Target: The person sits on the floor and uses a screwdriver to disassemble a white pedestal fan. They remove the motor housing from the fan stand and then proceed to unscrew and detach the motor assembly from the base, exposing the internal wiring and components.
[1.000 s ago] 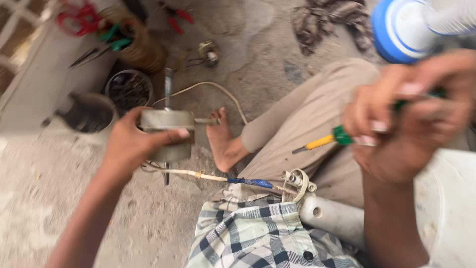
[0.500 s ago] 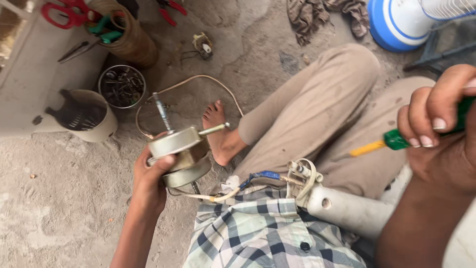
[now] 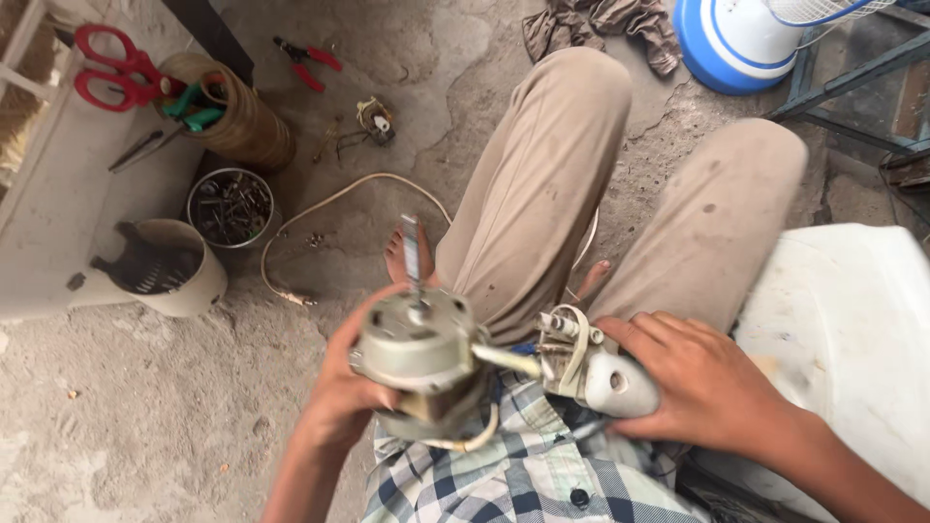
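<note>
Item: fan motor (image 3: 421,353), shaft up, over the lap, left hand (image 3: 339,397) fingers clamped round it; right hand (image 3: 702,383) fingers closed on white housing (image 3: 605,380). Risk: short wires between them may strain or tear if pulled apart
</note>
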